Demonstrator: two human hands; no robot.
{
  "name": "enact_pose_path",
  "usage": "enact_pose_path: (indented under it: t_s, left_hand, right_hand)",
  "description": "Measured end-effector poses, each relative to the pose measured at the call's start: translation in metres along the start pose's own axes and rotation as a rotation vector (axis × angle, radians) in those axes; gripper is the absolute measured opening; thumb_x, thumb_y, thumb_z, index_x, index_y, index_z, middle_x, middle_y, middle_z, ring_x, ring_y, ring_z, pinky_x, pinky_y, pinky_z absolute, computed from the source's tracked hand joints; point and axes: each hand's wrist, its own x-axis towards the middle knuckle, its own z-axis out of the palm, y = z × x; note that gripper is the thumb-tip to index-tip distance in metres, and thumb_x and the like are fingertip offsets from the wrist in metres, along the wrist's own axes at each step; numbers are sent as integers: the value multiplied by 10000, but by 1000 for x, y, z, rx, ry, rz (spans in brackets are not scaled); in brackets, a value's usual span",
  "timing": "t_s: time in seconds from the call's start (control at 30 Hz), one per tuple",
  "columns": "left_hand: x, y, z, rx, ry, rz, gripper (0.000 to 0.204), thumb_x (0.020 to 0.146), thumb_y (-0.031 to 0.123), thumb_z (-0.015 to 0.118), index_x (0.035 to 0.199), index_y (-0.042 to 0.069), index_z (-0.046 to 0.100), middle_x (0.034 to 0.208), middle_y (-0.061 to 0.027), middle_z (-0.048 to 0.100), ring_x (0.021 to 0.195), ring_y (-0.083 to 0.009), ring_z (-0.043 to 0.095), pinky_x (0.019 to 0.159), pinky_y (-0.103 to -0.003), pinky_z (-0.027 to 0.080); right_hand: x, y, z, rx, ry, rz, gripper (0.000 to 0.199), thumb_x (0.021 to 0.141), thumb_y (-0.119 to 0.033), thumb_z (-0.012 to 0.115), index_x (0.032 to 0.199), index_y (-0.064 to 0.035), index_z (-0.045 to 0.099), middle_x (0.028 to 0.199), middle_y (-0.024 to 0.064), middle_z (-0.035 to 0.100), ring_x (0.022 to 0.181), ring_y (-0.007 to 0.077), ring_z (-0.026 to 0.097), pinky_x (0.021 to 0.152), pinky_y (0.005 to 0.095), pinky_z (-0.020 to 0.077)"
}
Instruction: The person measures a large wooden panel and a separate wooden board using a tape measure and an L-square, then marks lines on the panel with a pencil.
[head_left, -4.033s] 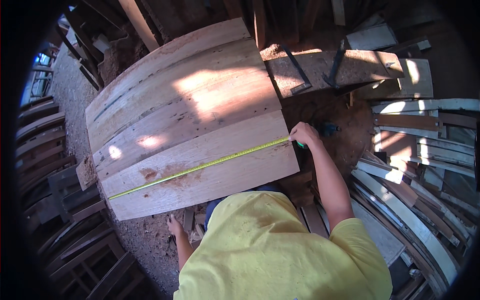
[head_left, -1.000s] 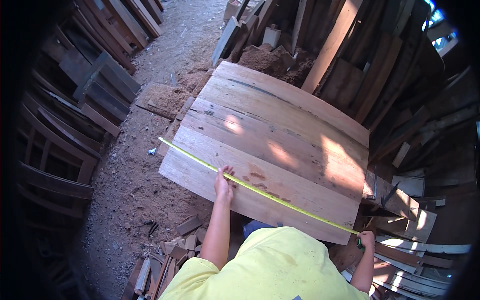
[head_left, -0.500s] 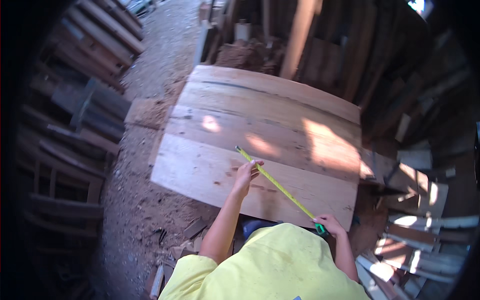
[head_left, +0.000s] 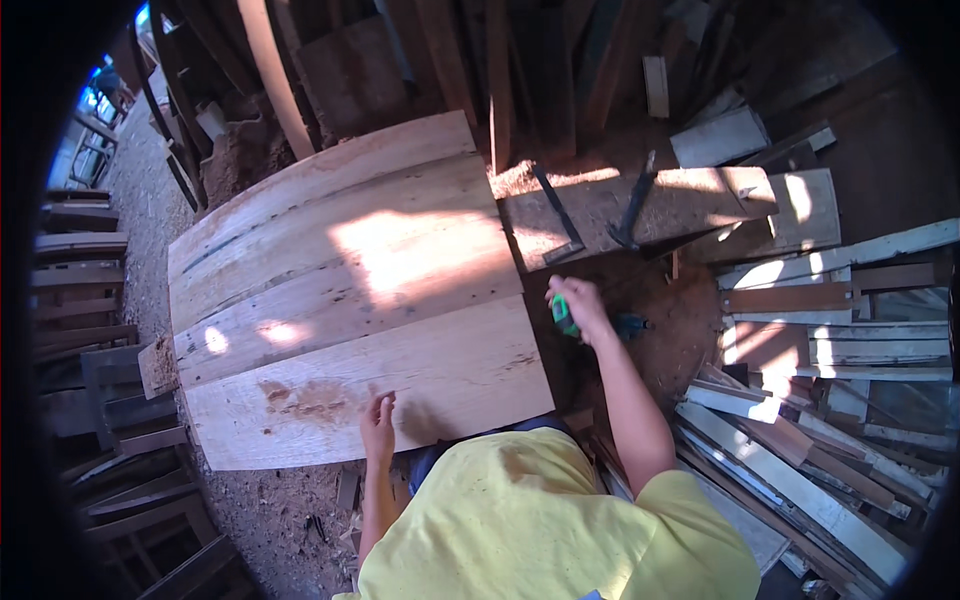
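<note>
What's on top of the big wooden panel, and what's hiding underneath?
On the wooden panel are brown patches and bright sunlight spots. The left hand is over its near edge. Whatever is directly underneath can't be seen because the panel covers it.

The panel [head_left: 360, 300] leaves room; a hammer [head_left: 636, 205] obstructs the plank [head_left: 690, 200].

The right hand [head_left: 585, 303] covers part of the green tape measure [head_left: 564, 316]. You can't tell if the left hand [head_left: 377, 430] touches the wooden panel [head_left: 460, 355]. The yellow shirt [head_left: 540, 530] hides most of the blue pants [head_left: 543, 421] and gets cut off at the bottom. The dark thing [head_left: 630, 324] by the right wrist is too small and dim to name.
</note>
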Motion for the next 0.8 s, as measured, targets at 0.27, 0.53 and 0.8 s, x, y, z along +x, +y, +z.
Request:
enact_pose_path:
  t_s: [0.27, 0.53, 0.8]
  left_hand:
    - [-68, 17, 14, 481, 178, -1, 259, 1079, 237, 635, 1223, 75, 777, 1062, -142, 745, 875, -225, 694, 756, -363, 533]
    - [-104, 6, 17, 623, 164, -75, 227, 1033, 229, 668, 1189, 111, 781, 1243, -152, 710, 1201, -350, 608, 1055, -462, 469]
    - [-64, 24, 5, 725, 31, 68, 220, 1029, 216, 682, 1208, 128, 775, 1384, -168, 642, 1339, -371, 523, 1158, -482, 419]
  right_hand:
    - [183, -15, -82, -853, 369, -211, 318, 1005, -397, 693, 1089, -91, 673, 1043, 166, 745, 1026, 409, 711, 881, 518, 555]
    - [143, -10, -27, -1233, 561, -324, 472, 925, -452, 765, 1240, -104, 715, 1513, 113, 549, 1365, 370, 487, 1134, 587, 381]
    - [146, 12, -12, -1260, 708, -143, 404, 863, -391, 809, 1142, -108, 738, 1397, 113, 550, 1284, 393, 492, 1104, 617, 354]
